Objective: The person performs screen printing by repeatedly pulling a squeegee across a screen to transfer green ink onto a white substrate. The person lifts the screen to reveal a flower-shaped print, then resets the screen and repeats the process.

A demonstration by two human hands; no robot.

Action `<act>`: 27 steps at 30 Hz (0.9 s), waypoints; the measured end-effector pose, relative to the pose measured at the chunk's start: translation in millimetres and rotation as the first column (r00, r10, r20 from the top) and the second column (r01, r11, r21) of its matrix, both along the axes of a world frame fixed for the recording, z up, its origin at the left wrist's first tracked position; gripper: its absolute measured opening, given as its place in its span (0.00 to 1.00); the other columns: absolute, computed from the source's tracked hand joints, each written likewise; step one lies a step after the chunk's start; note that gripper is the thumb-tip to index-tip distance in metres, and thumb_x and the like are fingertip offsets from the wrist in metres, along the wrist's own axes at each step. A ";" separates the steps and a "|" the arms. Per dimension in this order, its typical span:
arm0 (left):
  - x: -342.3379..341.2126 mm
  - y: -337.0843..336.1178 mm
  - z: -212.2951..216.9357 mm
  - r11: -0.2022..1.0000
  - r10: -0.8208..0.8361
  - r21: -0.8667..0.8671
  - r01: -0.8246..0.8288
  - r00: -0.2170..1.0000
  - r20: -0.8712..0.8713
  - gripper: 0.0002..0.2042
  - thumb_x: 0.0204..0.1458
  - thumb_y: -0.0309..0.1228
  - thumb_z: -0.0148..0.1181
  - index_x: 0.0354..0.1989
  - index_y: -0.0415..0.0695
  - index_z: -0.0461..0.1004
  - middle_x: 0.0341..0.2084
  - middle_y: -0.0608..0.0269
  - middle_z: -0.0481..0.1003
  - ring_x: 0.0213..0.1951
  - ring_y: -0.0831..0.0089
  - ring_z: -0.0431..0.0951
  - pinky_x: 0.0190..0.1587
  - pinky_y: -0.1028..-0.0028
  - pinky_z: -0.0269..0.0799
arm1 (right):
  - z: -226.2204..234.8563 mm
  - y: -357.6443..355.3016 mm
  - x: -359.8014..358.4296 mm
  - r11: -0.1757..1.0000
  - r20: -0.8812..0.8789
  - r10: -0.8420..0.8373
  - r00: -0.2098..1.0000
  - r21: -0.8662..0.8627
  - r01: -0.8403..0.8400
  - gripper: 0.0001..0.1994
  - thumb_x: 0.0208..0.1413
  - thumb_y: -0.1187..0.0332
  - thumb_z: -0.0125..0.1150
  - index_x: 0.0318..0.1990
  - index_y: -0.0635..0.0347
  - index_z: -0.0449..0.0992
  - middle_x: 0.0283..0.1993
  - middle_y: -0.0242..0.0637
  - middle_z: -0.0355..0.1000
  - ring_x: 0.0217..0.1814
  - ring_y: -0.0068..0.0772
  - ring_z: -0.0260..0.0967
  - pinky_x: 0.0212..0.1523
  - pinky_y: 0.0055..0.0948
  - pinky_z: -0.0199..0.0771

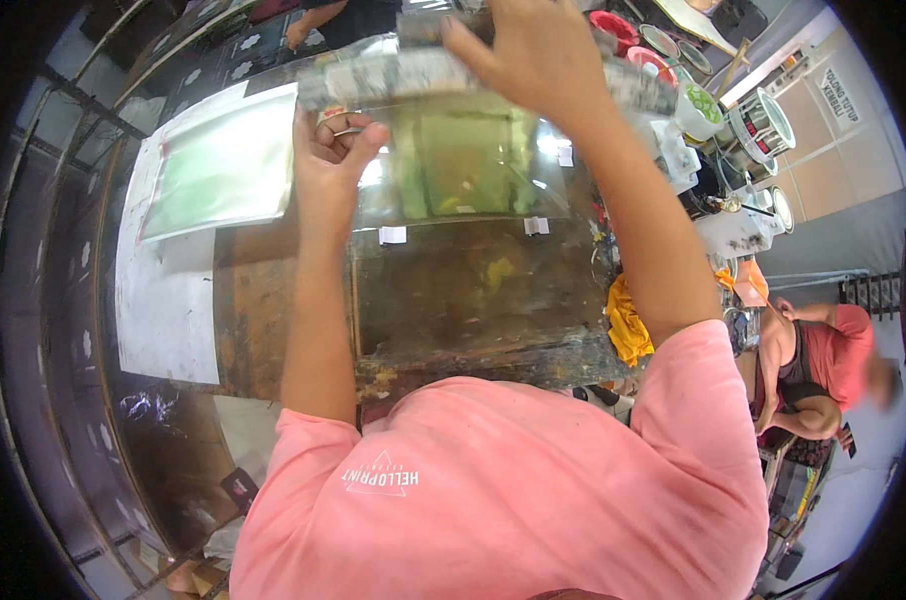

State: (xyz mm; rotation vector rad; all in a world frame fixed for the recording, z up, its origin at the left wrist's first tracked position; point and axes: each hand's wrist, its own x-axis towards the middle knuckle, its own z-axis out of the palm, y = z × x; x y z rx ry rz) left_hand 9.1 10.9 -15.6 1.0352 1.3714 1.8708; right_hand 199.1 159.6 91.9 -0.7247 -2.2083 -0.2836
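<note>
Fingers (325,131) of our left hand (328,165) curl beside glossy pale-green sheet (228,160); our right hand (541,58) overlaps paint-stained grey bar (383,80), both grips unclear

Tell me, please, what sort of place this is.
Probably a workshop, perhaps for screen printing: the table is stained with what looks like paint, cans stand at the far right, and a spattered frame shows at the far side.

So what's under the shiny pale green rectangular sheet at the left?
Large flat white paper shows past the sheet at left and below, stained brown tabletop at lower right. What the sheet itself covers can't be seen.
</note>
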 end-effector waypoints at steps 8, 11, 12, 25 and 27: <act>18.2 -57.7 -74.1 0.954 0.037 -0.268 -0.134 0.940 -0.339 0.47 0.35 0.50 0.87 0.62 0.35 0.75 0.45 0.51 0.84 0.47 0.64 0.83 0.56 0.62 0.74 | -103.7 -31.9 51.7 0.904 0.420 0.316 0.851 -0.405 -0.136 0.23 0.66 0.51 0.63 0.58 0.59 0.80 0.44 0.48 0.78 0.44 0.49 0.75 0.46 0.47 0.72; 22.3 -71.5 -84.0 0.819 -0.081 -0.445 -0.361 0.696 -0.713 0.51 0.32 0.59 0.85 0.65 0.40 0.75 0.42 0.53 0.83 0.52 0.60 0.78 0.62 0.59 0.63 | -120.6 -26.4 57.3 0.724 0.259 0.332 0.907 -0.686 -0.070 0.21 0.65 0.49 0.62 0.53 0.54 0.82 0.44 0.49 0.80 0.48 0.53 0.78 0.50 0.47 0.76; 20.9 -72.8 -93.8 0.807 -0.081 -0.452 -0.380 0.688 -0.721 0.53 0.30 0.61 0.84 0.65 0.41 0.75 0.42 0.53 0.82 0.52 0.59 0.77 0.63 0.58 0.60 | -119.3 -22.7 56.9 0.672 0.255 0.367 0.895 -0.737 -0.066 0.20 0.65 0.50 0.63 0.53 0.57 0.82 0.43 0.51 0.80 0.46 0.54 0.78 0.48 0.47 0.75; 14.9 -74.5 -127.0 0.819 -0.051 -0.315 -0.479 0.487 -0.872 0.57 0.24 0.68 0.80 0.66 0.44 0.76 0.40 0.65 0.72 0.50 0.64 0.70 0.59 0.58 0.52 | -181.3 -84.7 55.0 0.876 0.338 0.237 0.911 -0.480 -0.050 0.15 0.59 0.53 0.68 0.47 0.50 0.81 0.41 0.36 0.77 0.45 0.43 0.77 0.40 0.44 0.82; 13.0 -77.0 -131.7 0.833 -0.043 -0.299 -0.466 0.484 -0.874 0.58 0.24 0.68 0.80 0.66 0.43 0.76 0.38 0.66 0.71 0.47 0.65 0.70 0.58 0.57 0.52 | -185.9 -66.2 44.2 0.900 0.382 0.192 0.904 -0.435 -0.008 0.16 0.58 0.54 0.69 0.49 0.49 0.82 0.43 0.34 0.77 0.45 0.42 0.76 0.39 0.42 0.81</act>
